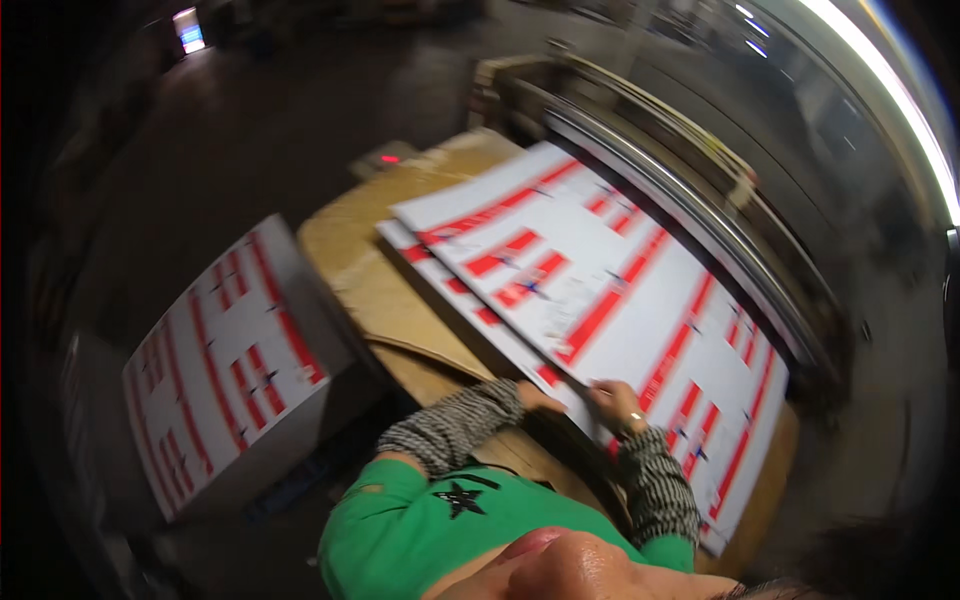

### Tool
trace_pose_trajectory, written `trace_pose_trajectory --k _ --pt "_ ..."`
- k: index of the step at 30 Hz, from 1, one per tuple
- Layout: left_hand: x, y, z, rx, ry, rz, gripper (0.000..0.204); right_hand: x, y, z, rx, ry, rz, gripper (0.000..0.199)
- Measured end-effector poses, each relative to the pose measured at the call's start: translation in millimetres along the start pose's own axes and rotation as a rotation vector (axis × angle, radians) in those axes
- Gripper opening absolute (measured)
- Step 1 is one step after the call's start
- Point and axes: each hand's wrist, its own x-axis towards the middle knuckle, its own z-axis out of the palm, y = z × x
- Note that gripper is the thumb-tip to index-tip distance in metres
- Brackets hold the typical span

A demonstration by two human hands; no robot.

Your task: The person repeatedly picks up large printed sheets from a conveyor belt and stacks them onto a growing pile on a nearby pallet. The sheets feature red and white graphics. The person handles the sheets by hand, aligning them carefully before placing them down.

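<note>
My right hand (617, 403) is closed on the near edge of a large white printed sheet (640, 255) with red bars and small dark marks. A dark gap shows between this sheet and a similar lower sheet (450, 300), which peeks out along the left side. Close by on the left, my left hand (540, 397) pinches the near edge of the lower sheet; some of its fingers are hidden. Both sheets lie on a worn yellowish tabletop (365, 270). The far edge of the upper one reaches a long metal roller (680, 180).
A tall stack of similar printed sheets (225, 350) stands to the left, below the tabletop. The roller belongs to a machine with a long frame (640, 95) at the far side. A small red light (390, 159) glows beyond the tabletop's left corner.
</note>
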Motion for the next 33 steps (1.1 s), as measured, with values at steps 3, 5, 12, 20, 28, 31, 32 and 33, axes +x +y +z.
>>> trace_pose_trajectory --k 3,5,12,20,28,31,32,33 --pt "-22 -7 14 -0.282 -0.190 -0.043 0.055 -1 18 24 0.069 0.191 0.347 0.038" --pt "-30 -4 21 -0.209 -0.217 0.110 0.047 -12 38 42 -0.043 0.217 0.112 0.053" --pt "-9 -76 41 -0.370 -0.199 -0.078 0.047 -38 -3 53 -0.153 -0.253 -0.204 0.085" --pt "-22 -30 27 -0.033 -0.297 -0.332 0.051 -58 -45 -13 0.264 -0.185 -0.036 0.027" --pt "-27 -8 27 -0.088 -0.360 -0.373 0.050 -65 -2 34 0.341 -0.058 -0.031 0.027" --pt "-39 -2 27 -0.325 -0.233 -0.173 0.043 -63 -1 51 0.340 -0.121 -0.025 0.027" --pt "-32 -14 31 -0.362 -0.225 -0.207 0.042 -63 -2 47 0.358 -0.140 -0.019 0.028" --pt "-22 -35 38 -0.397 -0.218 -0.241 0.041 -60 -4 41 0.377 -0.157 -0.011 0.030"
